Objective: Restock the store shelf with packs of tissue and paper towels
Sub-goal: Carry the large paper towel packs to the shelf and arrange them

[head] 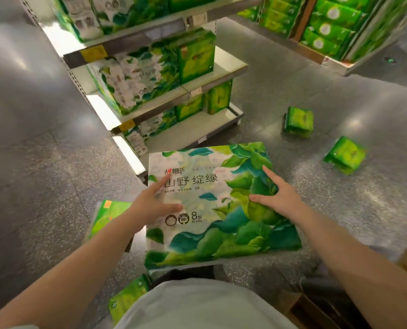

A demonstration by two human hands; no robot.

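A large flat tissue pack [212, 231], white and green with leaf artwork and an "8" on it, lies on the floor in front of me. My left hand [154, 201] hovers over its left half with fingers spread and straight. Over the pack's right half is my right hand [277, 192], also spread. Whether either hand touches the wrap I cannot tell. The shelf unit [219, 60] stands just beyond, its tiers stocked with similar large packs and small green packs.
Small green packs lie loose on the floor: two at the right [298, 122] [345, 154], one near my left forearm [107, 216], one by my body [129, 298]. A cardboard box [321, 309] sits lower right. A second display of green packs [328, 27] stands at the far right.
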